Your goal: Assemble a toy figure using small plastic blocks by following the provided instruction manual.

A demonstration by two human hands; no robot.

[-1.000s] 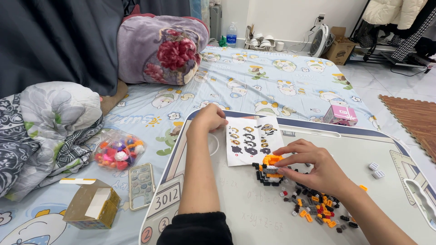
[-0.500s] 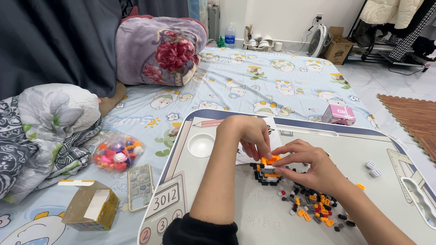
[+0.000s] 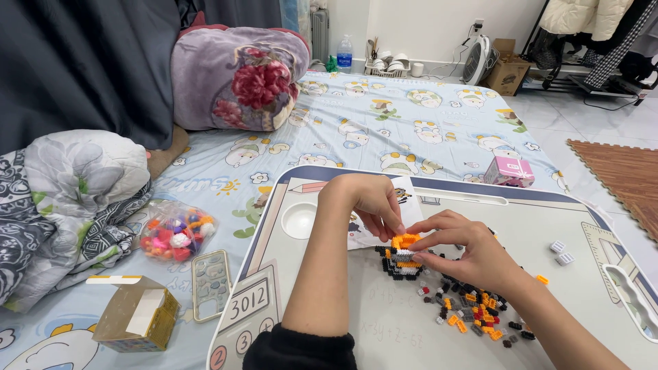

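A small model of tiny orange, white and black bricks stands on the pale lap table. My left hand reaches over from the left, fingertips pinching the model's orange top. From the right, my right hand holds the model's side with thumb and fingers. A pile of loose orange, black and grey bricks lies just right of the model, under my right wrist. An instruction sheet lies behind the hands, mostly hidden by them.
Two small white cubes sit on the table's right part. A pink box stands past its far edge. Left of the table on the mat lie a phone case, an open cardboard box and a bag of colourful pieces.
My left hand came back from the instruction sheet's far edge to the model and now pinches its top. My right hand stayed on the model.
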